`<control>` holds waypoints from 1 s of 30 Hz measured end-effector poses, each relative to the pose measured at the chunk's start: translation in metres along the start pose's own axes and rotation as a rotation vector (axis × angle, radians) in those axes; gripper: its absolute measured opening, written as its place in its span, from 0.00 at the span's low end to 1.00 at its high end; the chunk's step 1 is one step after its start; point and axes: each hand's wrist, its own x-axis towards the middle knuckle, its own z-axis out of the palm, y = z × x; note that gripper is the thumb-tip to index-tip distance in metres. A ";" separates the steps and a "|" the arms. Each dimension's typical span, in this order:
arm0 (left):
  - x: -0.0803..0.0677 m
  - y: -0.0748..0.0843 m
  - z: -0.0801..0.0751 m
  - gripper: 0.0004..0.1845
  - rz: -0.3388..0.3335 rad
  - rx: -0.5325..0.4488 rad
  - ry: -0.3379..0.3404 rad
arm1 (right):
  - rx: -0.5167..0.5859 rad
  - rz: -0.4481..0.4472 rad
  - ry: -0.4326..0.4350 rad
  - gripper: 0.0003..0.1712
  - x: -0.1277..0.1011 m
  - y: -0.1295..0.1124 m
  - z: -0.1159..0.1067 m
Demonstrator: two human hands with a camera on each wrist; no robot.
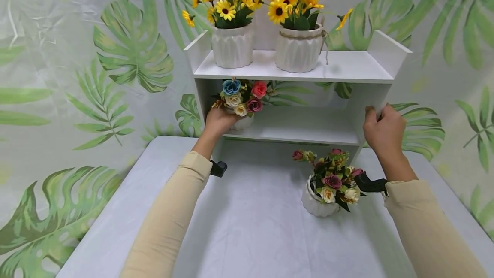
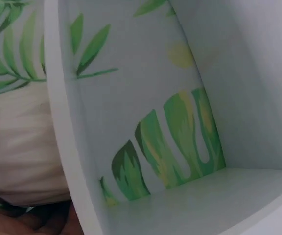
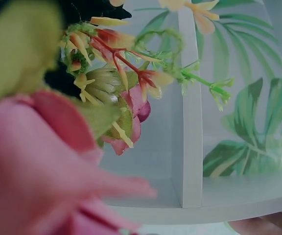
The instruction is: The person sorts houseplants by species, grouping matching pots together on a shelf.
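Observation:
At the left end of the middle shelf, my left hand (image 1: 221, 120) grips a white ribbed flower pot (image 1: 244, 124) of blue, cream, pink and mauve artificial roses (image 1: 241, 100). Its fingers are partly hidden behind the blooms; the left wrist view has the pot (image 2: 23, 142) lying sideways in the picture, fingers (image 2: 13, 221) against it. My right hand (image 1: 386, 130) holds the right side panel of the white shelf unit (image 1: 293, 72), fingers curled at its edge. On the table below, a second white pot (image 1: 318, 203) with mauve and cream roses (image 1: 333, 181) leans to the right.
Two white pots, left (image 1: 233, 48) and right (image 1: 299, 50), hold yellow sunflowers on the top shelf. The unit stands at the back of a white-covered table (image 1: 247, 226), before a leaf-print backdrop (image 1: 131, 42). In the right wrist view, a pink rose (image 3: 38, 161) looms close.

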 end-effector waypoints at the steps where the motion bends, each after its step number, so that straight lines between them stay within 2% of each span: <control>1: -0.003 0.000 0.000 0.39 -0.005 -0.009 0.022 | -0.003 -0.004 0.001 0.23 0.000 0.000 0.000; 2: -0.005 0.000 0.001 0.41 -0.010 -0.016 0.037 | -0.003 -0.011 0.004 0.23 0.000 0.001 0.000; 3: -0.009 -0.001 0.000 0.44 -0.001 0.142 0.090 | -0.004 -0.015 0.006 0.23 0.000 0.001 0.000; 8: -0.029 -0.006 -0.002 0.53 0.002 0.194 0.079 | -0.008 -0.019 0.016 0.23 0.001 0.001 0.001; 11: -0.047 -0.009 0.000 0.57 0.039 0.258 0.071 | -0.009 -0.021 0.011 0.23 0.002 0.001 0.001; 13: -0.061 -0.011 0.004 0.57 0.074 0.284 0.092 | -0.009 -0.023 0.009 0.23 0.002 0.001 0.002; 17: -0.086 -0.014 0.018 0.47 0.190 0.268 0.211 | -0.004 -0.014 0.009 0.23 0.003 0.002 0.001; 20: -0.095 -0.020 0.034 0.32 0.315 0.200 0.303 | -0.012 0.004 -0.001 0.23 0.002 0.003 0.001; 22: -0.098 -0.025 0.046 0.22 0.393 0.149 0.324 | -0.014 0.007 -0.008 0.24 0.002 0.004 0.002; 23: -0.099 -0.028 0.052 0.18 0.420 0.132 0.315 | -0.014 0.008 -0.011 0.23 0.001 0.004 0.002; 25: -0.101 -0.033 0.065 0.13 0.445 0.106 0.249 | -0.018 0.005 -0.011 0.23 0.001 0.004 0.002; 27: -0.101 -0.039 0.076 0.10 0.437 0.098 0.140 | -0.019 0.000 -0.007 0.23 0.001 0.003 0.002; 30: -0.099 -0.047 0.093 0.11 0.390 0.132 -0.044 | -0.025 0.000 -0.004 0.23 0.000 0.003 0.001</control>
